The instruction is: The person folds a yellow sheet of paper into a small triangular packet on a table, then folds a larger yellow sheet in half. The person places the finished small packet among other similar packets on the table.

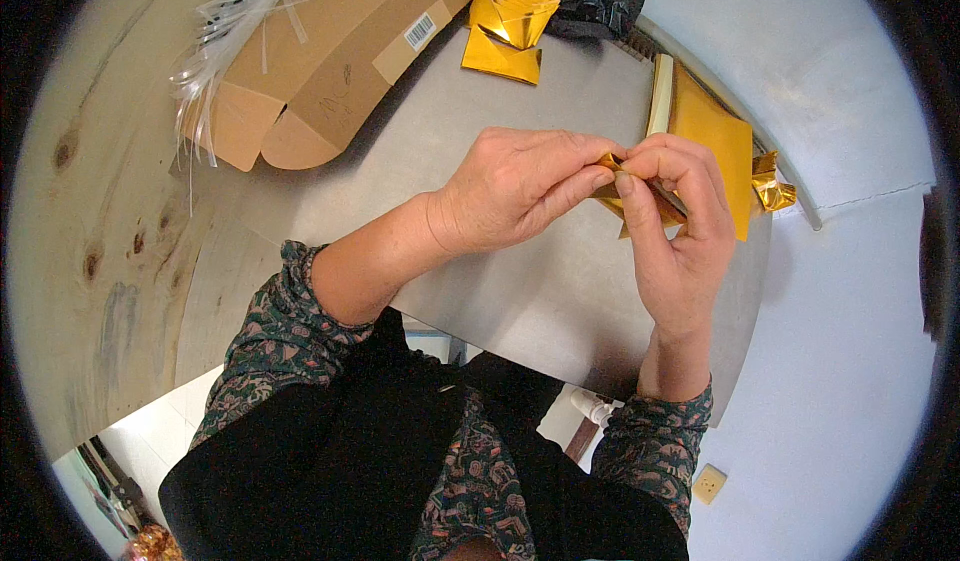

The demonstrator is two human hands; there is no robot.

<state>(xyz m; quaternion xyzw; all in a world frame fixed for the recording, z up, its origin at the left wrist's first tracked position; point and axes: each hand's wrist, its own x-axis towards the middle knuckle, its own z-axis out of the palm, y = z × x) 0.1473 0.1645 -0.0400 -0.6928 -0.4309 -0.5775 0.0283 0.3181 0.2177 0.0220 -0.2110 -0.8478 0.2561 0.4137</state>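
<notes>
Both of my hands meet over the right part of the grey table, pinching a small piece of gold foil paper point(664, 204). My left hand point(525, 183) reaches across from the left, its thumb and fingers closed on a folded edge. Opposite it, my right hand point(685, 201) grips the same edge between thumb and bent fingers. Much of the sheet is hidden behind the hands. Just beyond the right hand lies a stack of gold paper point(722, 146), with a crumpled gold foil piece point(772, 183) at its right.
A cardboard box point(330, 81) lies at the far left, with clear plastic strips point(225, 41) draped over its end. Folded gold foil pieces point(503, 58) and a black plastic bag point(595, 13) are at the back. The wall point(830, 291) borders the table's right side.
</notes>
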